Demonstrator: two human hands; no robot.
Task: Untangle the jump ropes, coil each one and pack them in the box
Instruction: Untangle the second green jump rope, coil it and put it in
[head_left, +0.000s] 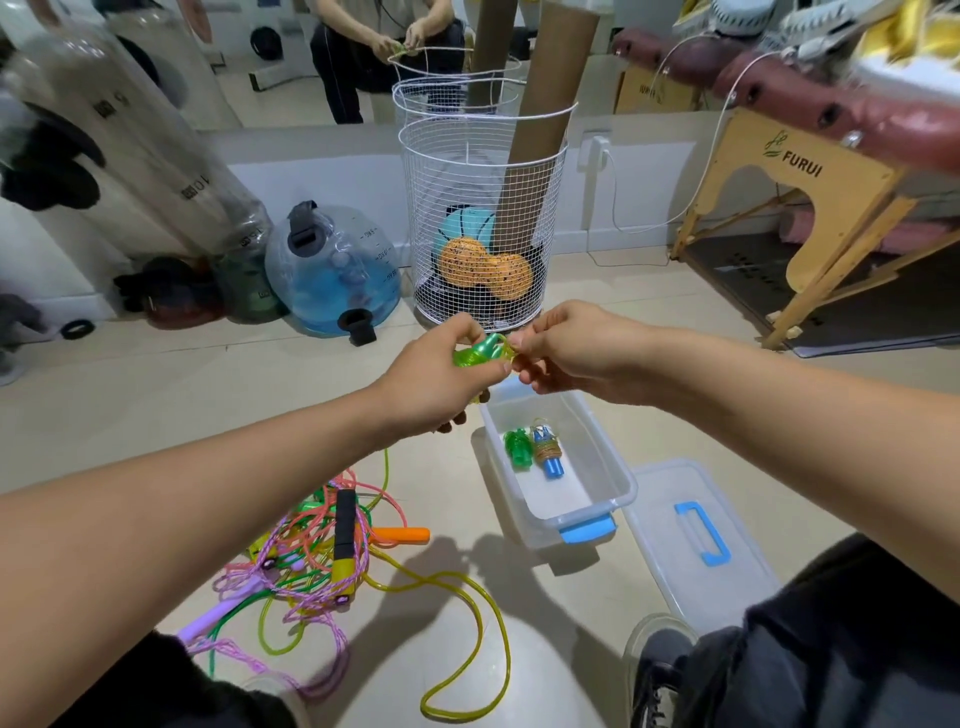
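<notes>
Left hand (434, 379) gripping green coiled rope bundle (475, 355) above box (605, 457); right hand (563, 349) pinching its yellow-green loose end. Two wound ropes (535, 448) inside box. Tangled ropes (317, 551) on floor, lid (698, 540) beside box.

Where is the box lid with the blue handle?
In the head view, the clear box lid lies flat on the floor at lower right, just right of the open plastic box and beside the person's dark-trousered knee.
</notes>
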